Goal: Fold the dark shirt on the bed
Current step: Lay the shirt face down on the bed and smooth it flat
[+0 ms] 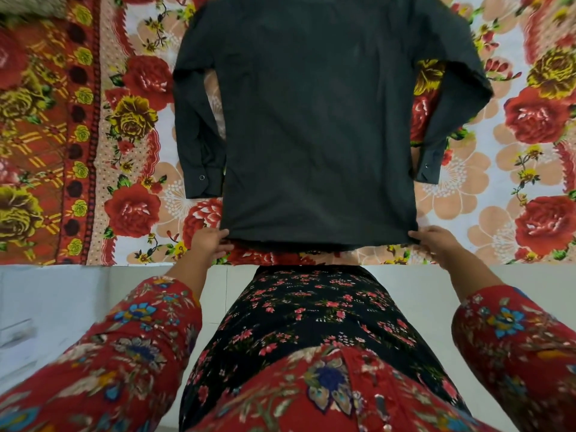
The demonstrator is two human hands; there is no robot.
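Note:
The dark shirt (318, 120) lies flat and back-up on the flowered bedsheet (498, 169), its hem towards me and its collar end out of view at the top. Both long sleeves hang down beside the body, cuffs with snap buttons at mid-height. My left hand (208, 243) pinches the hem's left corner. My right hand (431, 240) pinches the hem's right corner. The hem sits close to the bed's near edge.
The bed's near edge (93, 265) runs across the view just below my hands. Pale floor tiles (56, 307) lie beneath it. My flowered sleeves and dark flowered clothing fill the bottom of the view. A grey cloth (31, 4) shows at the top left corner.

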